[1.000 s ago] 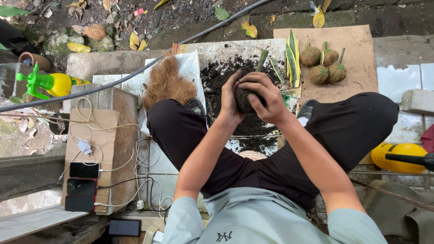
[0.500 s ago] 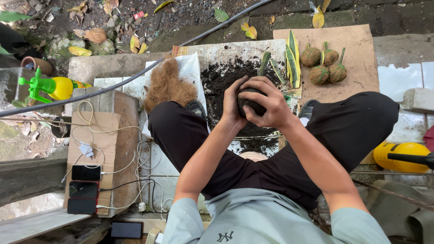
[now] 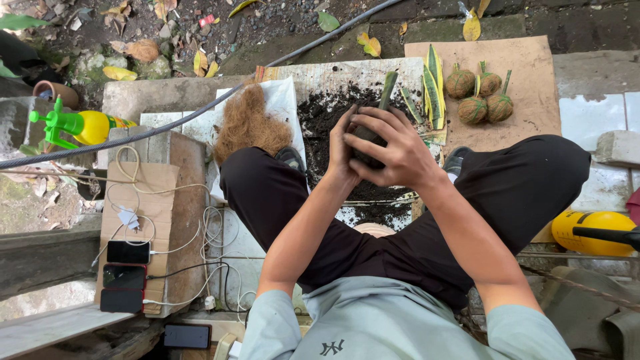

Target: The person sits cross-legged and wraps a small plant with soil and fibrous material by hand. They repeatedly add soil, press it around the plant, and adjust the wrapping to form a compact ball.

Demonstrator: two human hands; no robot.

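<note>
**A:** Head camera, looking straight down: both hands are wrapped around a dark soil ball with a green leaf cutting poking out of its top, held above the spread of loose soil between the knees.

**B:** How are the hands set?

**A:** The right hand is clamped over the near side, fingers spread across the ball. The left hand cups the other side, palm pressed in. Both are closed on it.

**B:** How would it handle?

**A:** Judging by the look, damp and crumbly: soft enough to shape, likely to shed or split if squeezed unevenly. Fairly light, I'd say. The leaf looks stiff but could snap at its base, so the ball itself is the place to hold, with even pressure round the sides, not the leaf.

**B:** Is it bound yet?

**A:** Hard to tell; the fingers hide most of the surface. The finished balls on the cardboard are wrapped in fibre, and a coconut fibre heap lies just beside the soil.
</note>
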